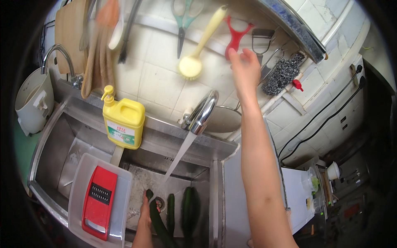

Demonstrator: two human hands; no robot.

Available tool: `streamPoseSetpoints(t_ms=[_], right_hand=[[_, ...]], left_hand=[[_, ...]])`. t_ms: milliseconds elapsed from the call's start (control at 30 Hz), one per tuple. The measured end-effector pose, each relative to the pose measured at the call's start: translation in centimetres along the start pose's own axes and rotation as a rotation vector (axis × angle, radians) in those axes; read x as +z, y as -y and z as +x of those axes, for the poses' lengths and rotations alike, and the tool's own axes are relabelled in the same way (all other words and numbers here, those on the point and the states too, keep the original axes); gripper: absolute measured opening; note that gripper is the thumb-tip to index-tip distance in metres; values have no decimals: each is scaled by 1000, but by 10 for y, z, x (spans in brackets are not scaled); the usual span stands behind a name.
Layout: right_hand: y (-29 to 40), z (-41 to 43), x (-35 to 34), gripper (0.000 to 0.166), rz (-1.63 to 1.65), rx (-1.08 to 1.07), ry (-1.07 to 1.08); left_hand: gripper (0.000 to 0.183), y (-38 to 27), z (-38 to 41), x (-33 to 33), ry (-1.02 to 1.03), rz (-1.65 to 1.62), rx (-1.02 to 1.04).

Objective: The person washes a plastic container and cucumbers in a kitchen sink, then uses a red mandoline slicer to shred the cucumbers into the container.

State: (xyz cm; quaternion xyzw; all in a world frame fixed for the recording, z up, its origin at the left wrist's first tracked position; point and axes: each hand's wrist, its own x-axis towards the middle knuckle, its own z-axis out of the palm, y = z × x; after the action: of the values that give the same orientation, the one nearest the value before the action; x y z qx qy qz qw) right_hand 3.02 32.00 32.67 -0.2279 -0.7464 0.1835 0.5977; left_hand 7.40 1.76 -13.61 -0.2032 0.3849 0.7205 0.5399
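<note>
My left hand (145,210) holds a long green cucumber (158,220) under the stream of water in the right basin of the steel sink (136,176). Water pours from the chrome faucet (203,113). Beside it in the basin lie more cucumbers (170,214), near the drain. My right hand (246,66) is raised to the tiled wall, its fingertips at the handle of a red peeler (236,34) that hangs there; whether they grip it cannot be told. A red grater with a black blade insert (99,203) lies in a translucent plastic tub (122,189) over the sink's divider.
A yellow pump bottle (125,122) stands on the sink's back ledge. On the wall hang a yellow dish brush (198,46), scissors (183,24), a dark-framed peeler (262,40) and a steel wool scrubber (282,74). A second faucet (59,52) and a white bucket (35,99) are at left.
</note>
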Motion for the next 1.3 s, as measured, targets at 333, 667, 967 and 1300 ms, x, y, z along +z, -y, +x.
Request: streamPoseSetpoints(t_ms=[333, 667, 967, 1300], right_hand=[[21, 2, -32, 11, 537, -236, 169], [-71, -355, -117, 14, 473, 1060, 318], [-86, -413, -58, 10, 439, 1119, 904], [-110, -411, -60, 10, 528, 1160, 735]], left_hand=[[45, -2, -10, 9, 28, -225, -326], [44, 4, -20, 11, 262, 20, -211], [43, 6, -20, 18, 213, 26, -223], [43, 5, -20, 18, 213, 57, -161]])
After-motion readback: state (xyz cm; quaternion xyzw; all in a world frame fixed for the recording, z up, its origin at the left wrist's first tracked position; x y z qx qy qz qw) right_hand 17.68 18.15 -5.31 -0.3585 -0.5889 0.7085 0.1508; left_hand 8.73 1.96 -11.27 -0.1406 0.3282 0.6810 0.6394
